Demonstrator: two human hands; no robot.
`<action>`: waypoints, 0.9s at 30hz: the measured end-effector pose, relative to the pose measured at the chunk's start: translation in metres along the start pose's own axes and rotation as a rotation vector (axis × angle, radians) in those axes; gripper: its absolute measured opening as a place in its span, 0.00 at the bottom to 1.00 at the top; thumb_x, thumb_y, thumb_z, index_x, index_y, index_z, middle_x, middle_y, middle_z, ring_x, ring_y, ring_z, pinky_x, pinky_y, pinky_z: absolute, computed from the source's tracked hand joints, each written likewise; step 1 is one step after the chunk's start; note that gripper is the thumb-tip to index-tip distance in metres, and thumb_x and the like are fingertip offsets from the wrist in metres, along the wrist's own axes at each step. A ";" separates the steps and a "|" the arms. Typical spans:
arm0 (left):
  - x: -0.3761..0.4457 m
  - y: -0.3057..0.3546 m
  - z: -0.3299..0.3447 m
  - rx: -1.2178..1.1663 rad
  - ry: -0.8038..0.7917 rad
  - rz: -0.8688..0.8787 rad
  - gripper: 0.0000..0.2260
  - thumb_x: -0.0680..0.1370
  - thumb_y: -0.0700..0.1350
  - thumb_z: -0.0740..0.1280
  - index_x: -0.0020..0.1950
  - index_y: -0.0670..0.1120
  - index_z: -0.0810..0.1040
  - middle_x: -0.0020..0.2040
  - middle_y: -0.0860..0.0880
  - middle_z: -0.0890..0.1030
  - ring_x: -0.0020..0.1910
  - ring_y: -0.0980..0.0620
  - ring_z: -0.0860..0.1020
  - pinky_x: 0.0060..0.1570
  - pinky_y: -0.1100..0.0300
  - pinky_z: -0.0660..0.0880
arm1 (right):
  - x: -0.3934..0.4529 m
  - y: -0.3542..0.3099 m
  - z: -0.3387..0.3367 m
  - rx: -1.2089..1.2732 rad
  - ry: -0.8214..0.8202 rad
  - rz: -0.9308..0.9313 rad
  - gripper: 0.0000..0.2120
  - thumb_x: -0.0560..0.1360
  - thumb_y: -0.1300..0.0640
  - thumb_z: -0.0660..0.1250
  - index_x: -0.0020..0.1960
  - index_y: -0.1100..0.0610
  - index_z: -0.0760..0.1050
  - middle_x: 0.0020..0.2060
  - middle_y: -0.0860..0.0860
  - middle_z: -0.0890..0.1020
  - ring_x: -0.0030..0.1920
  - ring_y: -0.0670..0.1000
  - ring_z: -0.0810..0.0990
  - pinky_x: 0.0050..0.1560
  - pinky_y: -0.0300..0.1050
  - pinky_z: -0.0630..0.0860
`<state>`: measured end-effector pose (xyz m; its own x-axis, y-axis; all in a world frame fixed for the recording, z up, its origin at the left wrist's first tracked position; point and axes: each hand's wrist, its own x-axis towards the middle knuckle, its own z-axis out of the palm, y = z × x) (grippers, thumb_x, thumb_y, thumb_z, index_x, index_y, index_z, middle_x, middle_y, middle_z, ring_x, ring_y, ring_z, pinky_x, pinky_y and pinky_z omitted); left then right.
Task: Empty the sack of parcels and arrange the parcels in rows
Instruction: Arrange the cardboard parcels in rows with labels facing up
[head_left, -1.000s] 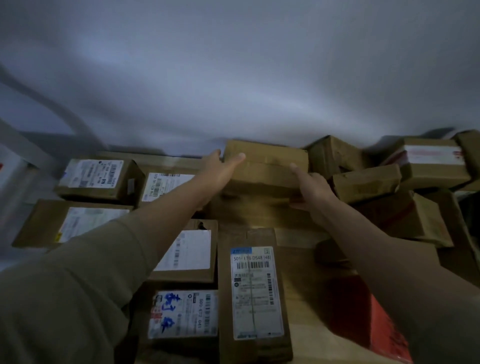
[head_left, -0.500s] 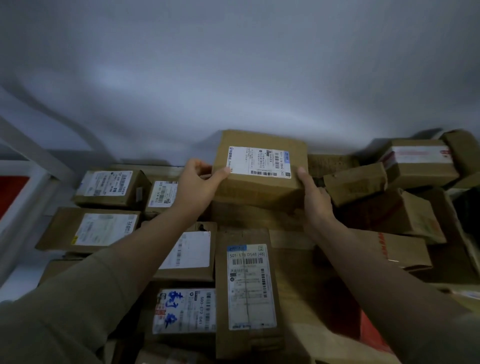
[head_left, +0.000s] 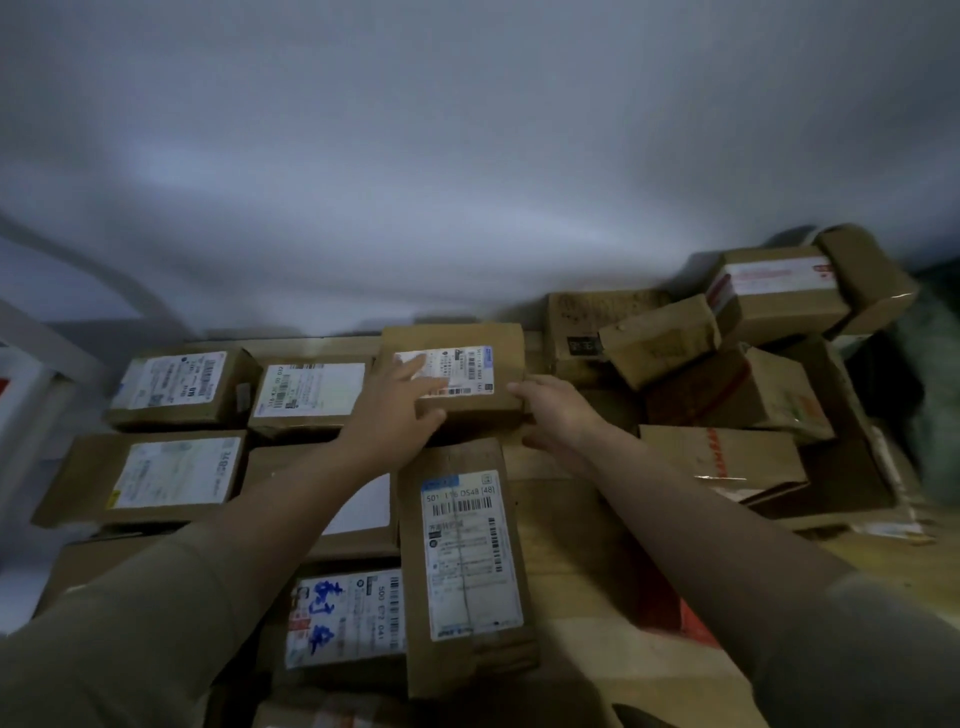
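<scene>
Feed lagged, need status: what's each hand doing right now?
Left hand: open, fingers flat on the labelled parcel.
Right hand: open, touching that parcel's right side.

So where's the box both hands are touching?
In the head view, that parcel sits in the back row by the wall, right of a white-labelled box, with the left hand on top and right hand beside it.
</scene>
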<state>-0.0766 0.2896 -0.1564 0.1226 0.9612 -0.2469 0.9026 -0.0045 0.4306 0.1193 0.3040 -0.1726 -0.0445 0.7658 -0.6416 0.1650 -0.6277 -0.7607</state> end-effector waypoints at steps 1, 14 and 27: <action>0.003 -0.001 0.002 0.091 -0.063 0.038 0.19 0.82 0.50 0.62 0.74 0.54 0.69 0.78 0.49 0.61 0.78 0.46 0.55 0.76 0.46 0.54 | -0.003 -0.001 0.003 -0.017 -0.037 -0.016 0.15 0.80 0.50 0.62 0.65 0.49 0.74 0.61 0.51 0.79 0.60 0.54 0.77 0.56 0.52 0.76; 0.016 0.013 0.013 0.047 -0.067 -0.015 0.21 0.79 0.54 0.64 0.71 0.50 0.72 0.74 0.46 0.68 0.74 0.45 0.62 0.72 0.44 0.62 | -0.030 -0.025 -0.084 -1.396 0.702 -0.672 0.30 0.73 0.59 0.67 0.73 0.55 0.65 0.71 0.57 0.70 0.75 0.62 0.60 0.76 0.64 0.54; -0.012 0.083 -0.003 -0.505 -0.019 -0.150 0.21 0.80 0.55 0.64 0.70 0.48 0.73 0.67 0.50 0.74 0.63 0.51 0.71 0.56 0.57 0.65 | -0.080 -0.024 -0.140 -0.285 0.702 -0.630 0.13 0.74 0.58 0.68 0.58 0.51 0.76 0.53 0.49 0.78 0.58 0.52 0.74 0.62 0.53 0.72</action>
<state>-0.0043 0.2785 -0.1153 0.0194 0.9359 -0.3518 0.6003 0.2705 0.7527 0.2570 0.2774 -0.0896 0.3739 0.9157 0.1476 0.5475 -0.0894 -0.8320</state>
